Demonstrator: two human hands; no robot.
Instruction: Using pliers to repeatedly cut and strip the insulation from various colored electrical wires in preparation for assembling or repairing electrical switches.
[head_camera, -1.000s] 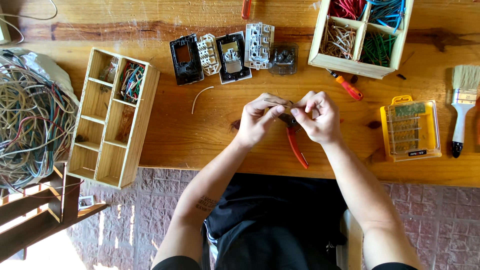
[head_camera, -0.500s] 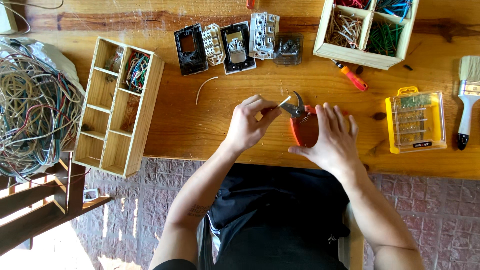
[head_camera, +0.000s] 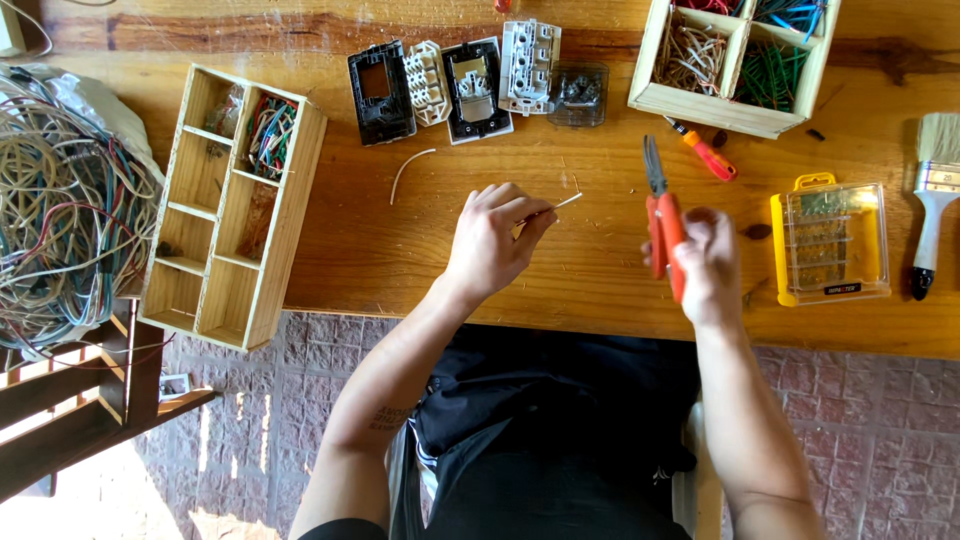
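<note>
Two hands are busy over the wooden desk (head_camera: 420, 260), and most of the hazards sit around them. At the far left of the frame a big tangle of wires (head_camera: 60, 200) bulges over the desk edge; a snagged loop could drag the whole heap to the floor. Next to it stands a long wooden tray (head_camera: 290, 215) of compartments, close to the near edge, so a nudge from a forearm might tip it off. Toward the middle, a loose bit of pale wire (head_camera: 408, 170) lies below a row of dismantled switch plates (head_camera: 470, 85) and could easily roll out of sight. The left hand (head_camera: 490, 245) is closed in a pinch on a short, thin wire piece (head_camera: 556, 207), which sticks out to the right; so slight a grip may let it slip or bend. The right hand (head_camera: 705, 265) is wrapped around the handles of red-handled cutters (head_camera: 660, 225), tips pointing to the top of the frame; whether the blades are parted I cannot tell. Brought together carelessly, they might nip a fingertip, or shoot a clipped end across the desk toward the yellow bit case (head_camera: 830, 240) and paintbrush (head_camera: 935, 190) at right
</note>
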